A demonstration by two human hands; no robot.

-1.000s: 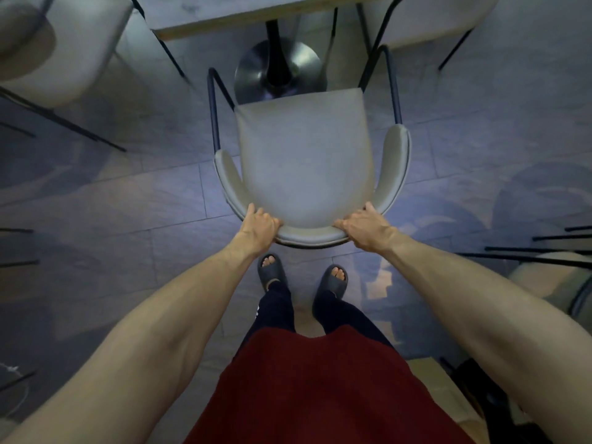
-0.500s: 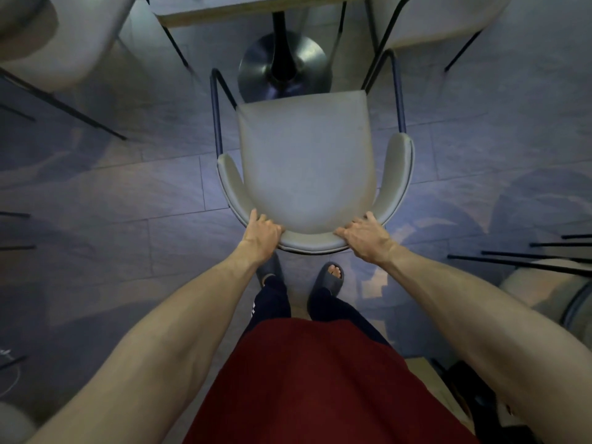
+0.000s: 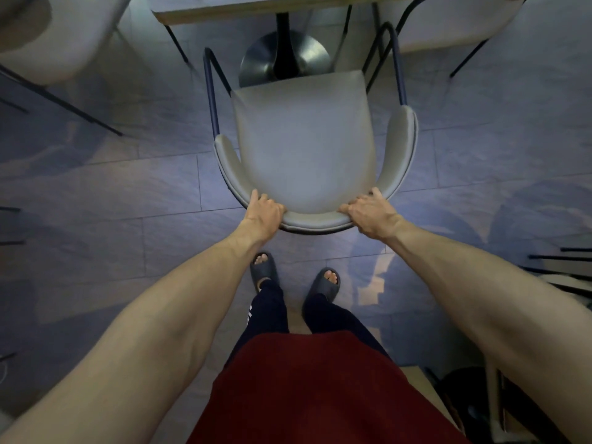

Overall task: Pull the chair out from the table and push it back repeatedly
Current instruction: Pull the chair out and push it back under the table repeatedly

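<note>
Before the table [image 3: 256, 8]: chair [image 3: 304, 142] stands clear of the edge.
Hands: left hand [image 3: 264, 214] and right hand [image 3: 371, 216] both clasp the backrest.
Left: judged, another push in.

Open floor [image 3: 96, 203] either side of chair [image 3: 304, 139], table [image 3: 256, 8] and pedestal base [image 3: 285, 59] blocking ahead

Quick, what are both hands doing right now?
Left hand: closed on the chair's backrest, left end of the curve.
Right hand: closed on the same backrest, right end.
</note>
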